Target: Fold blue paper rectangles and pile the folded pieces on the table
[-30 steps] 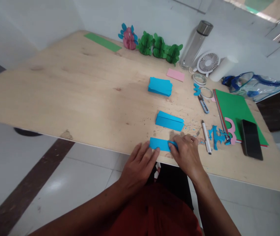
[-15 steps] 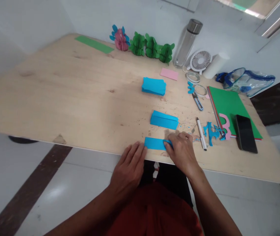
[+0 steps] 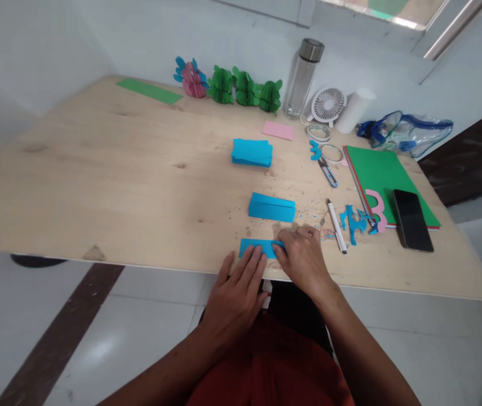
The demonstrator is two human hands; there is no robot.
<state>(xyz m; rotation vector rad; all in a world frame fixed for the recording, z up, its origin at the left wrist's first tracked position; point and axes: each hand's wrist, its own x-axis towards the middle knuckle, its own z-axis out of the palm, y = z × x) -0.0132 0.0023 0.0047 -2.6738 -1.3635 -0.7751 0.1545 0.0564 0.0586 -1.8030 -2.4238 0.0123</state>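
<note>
Lying partly under left hand (image 3: 236,296) and right hand (image 3: 304,256): blue strip (image 3: 265,243).

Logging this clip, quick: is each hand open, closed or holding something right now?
Left hand: open, laid partly over the blue paper strip.
Right hand: curled at the strip's right end; whether it pinches it cannot be told.

dark red top (image 3: 261,366), black trousers (image 3: 302,313); bare forearms (image 3: 363,332), bare left hand (image 3: 236,293), bare right hand (image 3: 303,254)
</note>
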